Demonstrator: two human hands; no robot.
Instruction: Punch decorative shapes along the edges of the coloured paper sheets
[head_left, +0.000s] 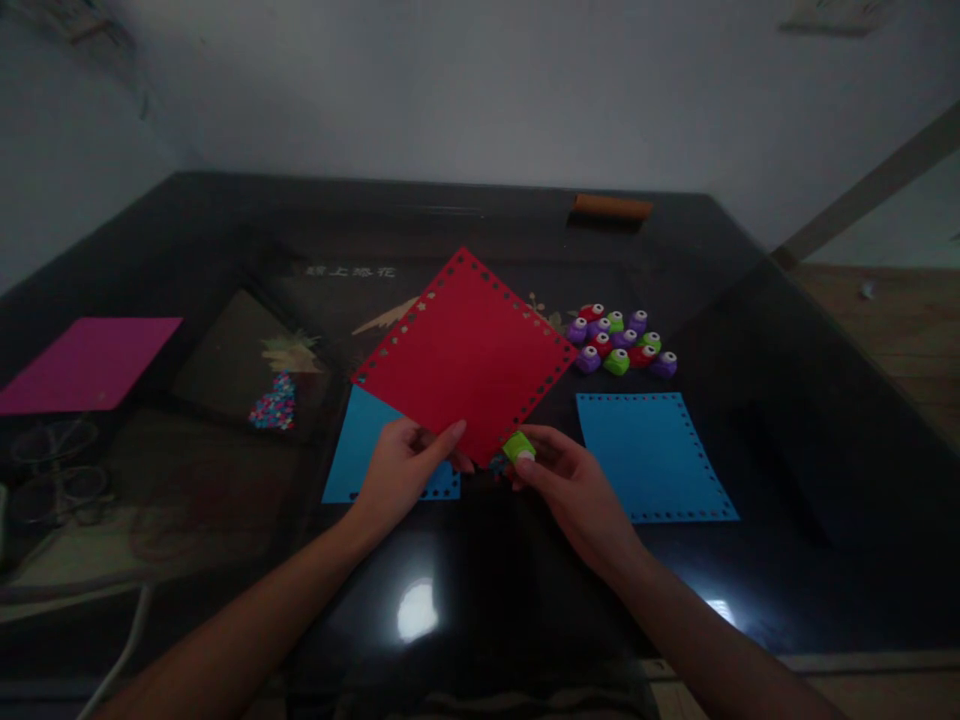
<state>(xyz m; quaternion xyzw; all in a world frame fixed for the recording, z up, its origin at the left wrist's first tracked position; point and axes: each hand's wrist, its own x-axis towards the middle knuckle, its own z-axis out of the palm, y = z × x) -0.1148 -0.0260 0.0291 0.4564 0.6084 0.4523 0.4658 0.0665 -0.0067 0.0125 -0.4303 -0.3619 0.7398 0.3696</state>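
A red sheet of paper (465, 350) with small holes punched along its edges is held up like a diamond. My left hand (409, 460) pinches it near the bottom corner, thumb on top. In my right hand (570, 480) is a small green and white craft punch (519, 448), set at the lower right edge of the red sheet; the fingers beneath it are partly hidden. Under the red sheet lies a blue sheet (352, 450) with punched holes, partly covered. To the right rests another blue sheet (652, 460), also punched along its edges.
Several purple, red and green punches (619, 340) are grouped behind the right blue sheet. A pile of colourful paper bits (275, 405) lies to the left. Farther left are a pink sheet (94, 365) and glasses (60, 480). A brown roll (611, 208) sits at the table's far edge.
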